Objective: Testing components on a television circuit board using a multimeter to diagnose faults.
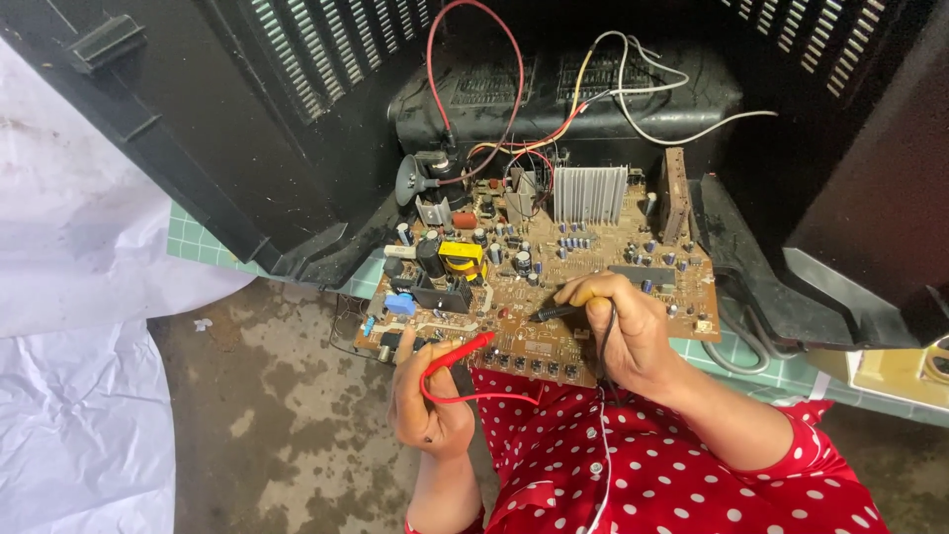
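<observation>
A brown circuit board (pixel 593 267) crowded with capacitors, a yellow transformer and a finned metal heat sink lies pulled out of an opened black television casing (pixel 297 119). My left hand (pixel 427 400) grips a red test probe (pixel 465 351) with its red lead looping toward my lap; the tip points at the board's near edge. In my right hand (pixel 623 331) is a black test probe (pixel 557 312), whose tip touches the board near its middle front. I wear red sleeves with white dots.
Red, white and yellow wires (pixel 603 89) run from the board into the casing. A green tiled surface (pixel 198 242) carries the set. White plastic sheeting (pixel 69 297) covers the left. Stained concrete floor (pixel 287 415) lies below. A beige device (pixel 905 371) sits at the right.
</observation>
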